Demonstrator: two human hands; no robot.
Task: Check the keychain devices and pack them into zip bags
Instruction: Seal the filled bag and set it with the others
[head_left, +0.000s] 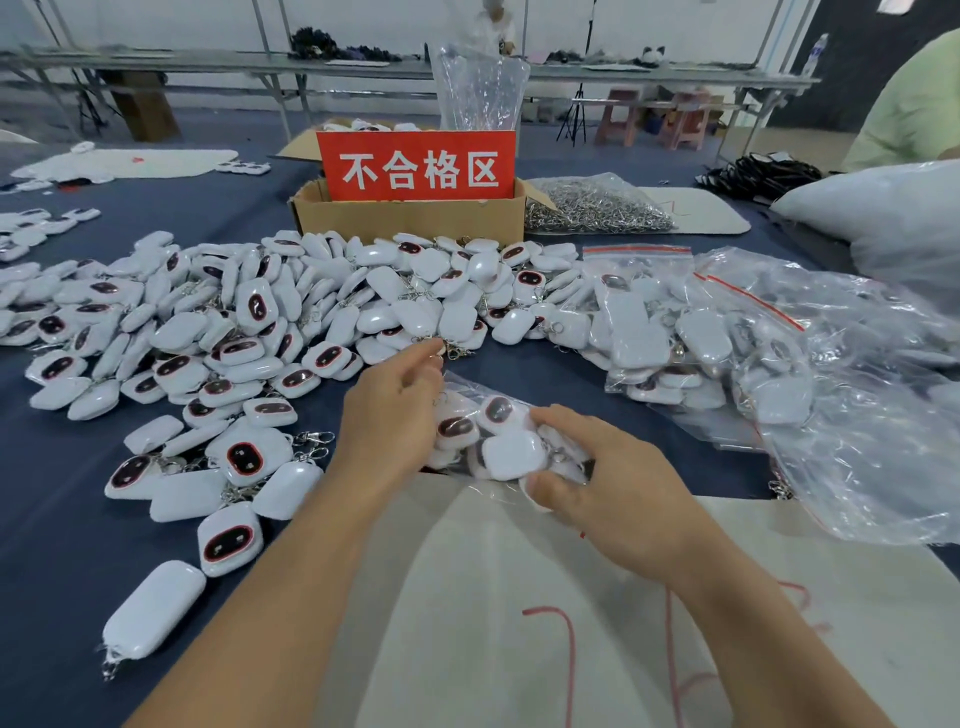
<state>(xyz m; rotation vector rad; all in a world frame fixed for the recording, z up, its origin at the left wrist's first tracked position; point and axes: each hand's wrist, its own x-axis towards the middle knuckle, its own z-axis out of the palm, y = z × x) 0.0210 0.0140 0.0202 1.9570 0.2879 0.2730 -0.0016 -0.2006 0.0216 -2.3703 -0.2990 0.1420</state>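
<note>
Two grips: our left hand (395, 410) fingers pinch the zip bag (467, 385) mouth, right hand (613, 493) fingers steady its devices (511, 454).

White keychain devices (257, 306) with red-rimmed dark faces are covering the navy tablecloth (52, 519). Upper centre, a red sign (415, 166) is showing white characters.
</note>
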